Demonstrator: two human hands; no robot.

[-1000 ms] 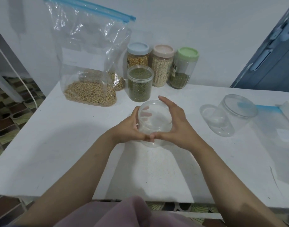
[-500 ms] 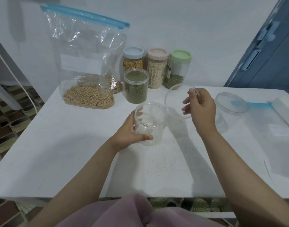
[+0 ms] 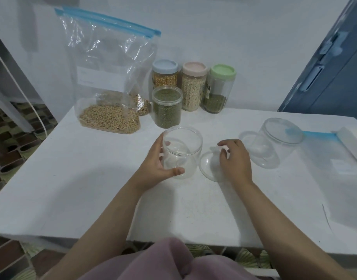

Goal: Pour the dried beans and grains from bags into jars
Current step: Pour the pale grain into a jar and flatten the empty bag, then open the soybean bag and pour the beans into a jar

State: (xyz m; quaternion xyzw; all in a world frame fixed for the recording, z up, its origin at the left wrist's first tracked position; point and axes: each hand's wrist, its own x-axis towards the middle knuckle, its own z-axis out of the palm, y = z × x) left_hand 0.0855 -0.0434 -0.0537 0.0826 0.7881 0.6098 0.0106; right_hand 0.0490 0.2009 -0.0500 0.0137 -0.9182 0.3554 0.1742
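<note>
With the empty clear jar (image 3: pixel 181 152) standing upright and uncapped near the middle of the tabletop (image 3: pixel 72 178), you are between opening a container and filling it. Your left hand (image 3: pixel 157 166) grips the jar wall, thumb across the near side and fingers (image 3: pixel 167 143) wrapped behind. Your right hand (image 3: pixel 234 160) rests over the clear lid (image 3: pixel 209 166), which lies flat on the tabletop just beside the jar; the fingers are loosely curled on it, and whether they pinch the lid or only touch it cannot be told.

Completed, as far as visible: a clear jar of green beans (image 3: pixel 167 107) stands full and capped at the back, in front of three lidded jars, the blue-lidded jar (image 3: pixel 164 74), the pink-lidded jar (image 3: pixel 194 87) and the green-lidded jar (image 3: pixel 219 89). The green-lidded one appears only partly filled.

Remaining: the large zip bag (image 3: pixel 109 81) stands at the back left with pale beans in its bottom, its blue closure at the top. A smaller bag (image 3: pixel 142 105) of grain leans behind it. A second empty jar (image 3: pixel 272 146) lies on its side to the right, capped, near a flattened empty bag (image 3: pixel 335 156).

Judged from this layout, at least two pours are left. Expect the open jar to take the pale beans; steady it while tipping the bag, since loose plastic can dump its load suddenly.
</note>
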